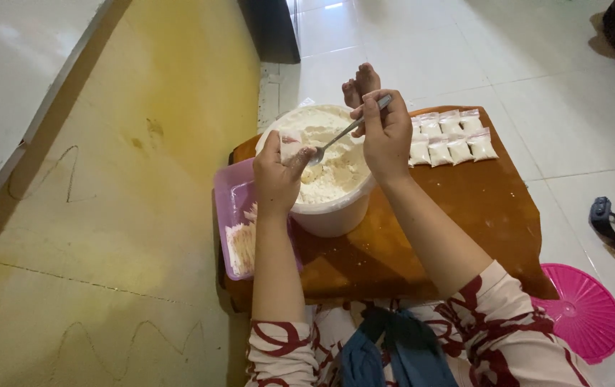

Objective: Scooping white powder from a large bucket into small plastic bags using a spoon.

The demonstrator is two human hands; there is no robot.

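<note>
**White powder, a spoon and a small bag over the tub**

White powder fills the round tub [336,208] at the centre of the frame, which stands on a low brown desk [479,215]. We see both forearms reaching up from the bottom edge, in red-patterned sleeves, and meeting above the tub. The left hand [277,175] is curled, thumb and fingers pinching a small clear bag [292,145] upright over the tub's left rim. The right hand [386,136] is bent at the wrist, knuckles up, fingers closed around the handle of a metal spoon [340,136]; the spoon slants down and left, its bowl right at the bag's mouth. Left of the tub, a purple tray [232,208] holds a stack of flat bags. In the upper right of the desk lie two rows of filled packets [451,140]. A pink round lid [587,315] rests on the tiled floor at lower right.
</note>
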